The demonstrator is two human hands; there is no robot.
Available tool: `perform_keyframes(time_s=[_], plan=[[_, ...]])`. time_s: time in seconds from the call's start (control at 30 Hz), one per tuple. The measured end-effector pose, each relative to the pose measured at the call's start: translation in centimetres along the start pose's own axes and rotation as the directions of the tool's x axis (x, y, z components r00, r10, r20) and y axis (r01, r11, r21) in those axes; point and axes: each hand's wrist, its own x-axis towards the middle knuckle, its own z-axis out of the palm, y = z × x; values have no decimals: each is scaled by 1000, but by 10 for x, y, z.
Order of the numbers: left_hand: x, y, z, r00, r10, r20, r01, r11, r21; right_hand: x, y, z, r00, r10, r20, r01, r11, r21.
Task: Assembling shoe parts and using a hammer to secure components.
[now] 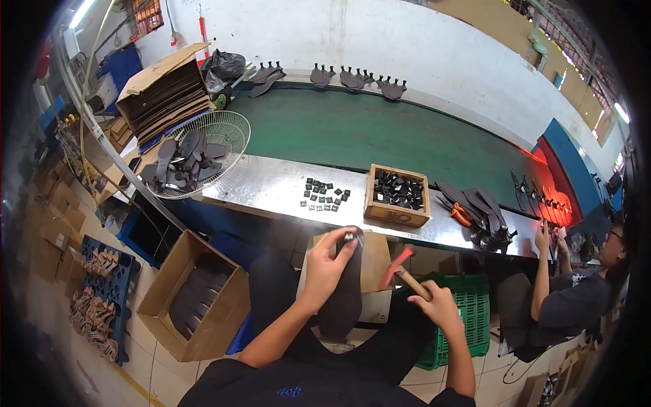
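Observation:
My left hand (327,263) grips the top of a long dark shoe sole (346,298) that stands on a small wooden block (374,261) over my lap, with a small metal buckle (350,236) pinched at its upper end. My right hand (437,306) holds a hammer (405,270) by its wooden handle, its red head raised just right of the sole. On the steel ledge (271,183) ahead lie several small black buckles (324,194) and a wooden box (397,195) full of more.
A green conveyor belt (366,129) carries dark shoe parts at its far edge. A fan guard (196,157) holds soles at left. A cardboard box (196,295) of soles stands by my left knee, a green crate (468,305) at right. Another person (576,285) sits at right.

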Motion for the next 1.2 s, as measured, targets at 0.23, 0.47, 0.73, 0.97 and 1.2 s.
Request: perform_keyframes(time_s=[0.23, 0.47, 0.73, 0.97, 1.2], plan=[[85, -62, 18, 815, 570, -103, -440, 725, 530, -81, 32, 39, 989, 70, 131, -146, 324, 935], [223, -74, -34, 796, 578, 176, -385, 260, 885, -74, 9, 68, 967, 135, 215, -226, 79, 971], [272, -96, -21, 783, 398, 477, -500, -52, 864, -27, -6, 48, 994, 56, 95, -100, 107, 989], [239, -61, -11, 647, 581, 494, -580, -45, 813, 31, -39, 11, 994, 55, -99, 82, 256, 963], [81, 12, 8, -35, 832, 554, -629, -449, 635, 55, -100, -14, 993, -34, -117, 122, 301, 946]])
